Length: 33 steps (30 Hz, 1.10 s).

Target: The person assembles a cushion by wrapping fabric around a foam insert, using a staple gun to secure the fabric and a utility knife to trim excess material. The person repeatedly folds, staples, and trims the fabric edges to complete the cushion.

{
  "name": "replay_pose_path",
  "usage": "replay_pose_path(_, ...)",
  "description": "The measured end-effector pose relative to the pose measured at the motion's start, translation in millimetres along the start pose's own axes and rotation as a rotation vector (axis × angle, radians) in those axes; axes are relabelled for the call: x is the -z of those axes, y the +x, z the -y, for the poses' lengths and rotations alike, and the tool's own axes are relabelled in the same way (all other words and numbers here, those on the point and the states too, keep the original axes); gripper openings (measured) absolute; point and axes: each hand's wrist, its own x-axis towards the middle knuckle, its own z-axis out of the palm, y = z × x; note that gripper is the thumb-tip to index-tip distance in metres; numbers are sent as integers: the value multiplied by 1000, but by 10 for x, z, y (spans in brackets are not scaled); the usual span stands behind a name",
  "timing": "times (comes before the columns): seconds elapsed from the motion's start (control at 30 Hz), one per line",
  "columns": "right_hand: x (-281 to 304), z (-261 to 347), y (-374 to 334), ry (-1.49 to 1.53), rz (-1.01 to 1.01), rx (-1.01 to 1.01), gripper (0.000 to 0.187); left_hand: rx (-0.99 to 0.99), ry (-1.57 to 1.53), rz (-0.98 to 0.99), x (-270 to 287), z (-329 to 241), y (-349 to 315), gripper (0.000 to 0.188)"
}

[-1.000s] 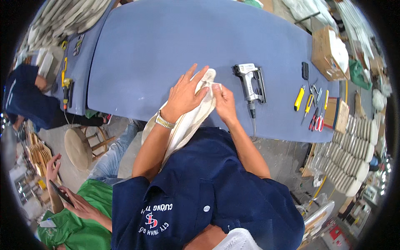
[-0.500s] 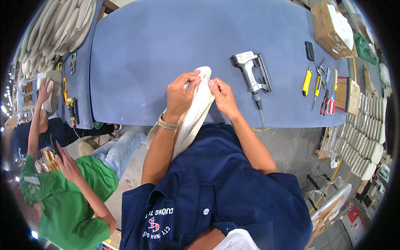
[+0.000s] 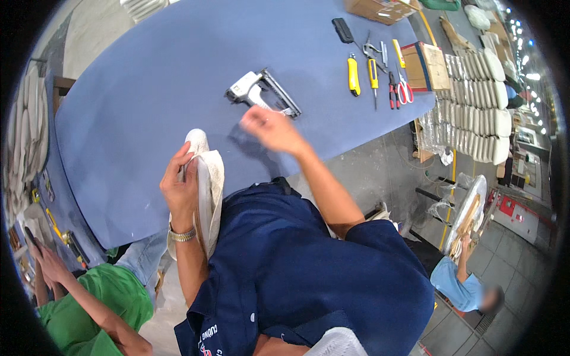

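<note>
Head view: pale fabric piece [image 3: 215, 178]; round-tipped

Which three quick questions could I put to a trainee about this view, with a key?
1. Which hand holds the cream piece?
2. True or false: the scissors lie farther right in the picture than the silver staple gun.
3. The right hand appears nearest to: (a) the scissors, (b) the silver staple gun, (c) the cardboard box?

Key: 1. The left hand. 2. True. 3. b; whether they touch cannot be told.
</note>
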Motion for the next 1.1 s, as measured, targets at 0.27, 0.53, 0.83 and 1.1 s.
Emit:
replay_pose_path(0.27,2188,-1951,494,-684,-835,-278,64,-120,51,-49,-34,22,29,14)
replay_pose_path(0.53,2263,-2245,593,-625,-593,-480,45,-53,-52,-83,-86,18,6,7)
replay_pose_path(0.83,368,417,-242,759,-90,-202,21,4,-110,-52,-177,23,-30,8)
replay_pose_path(1.1,-662,837,-562,763,252,-284,21,-6,-136,14,-93,13,-21,8)
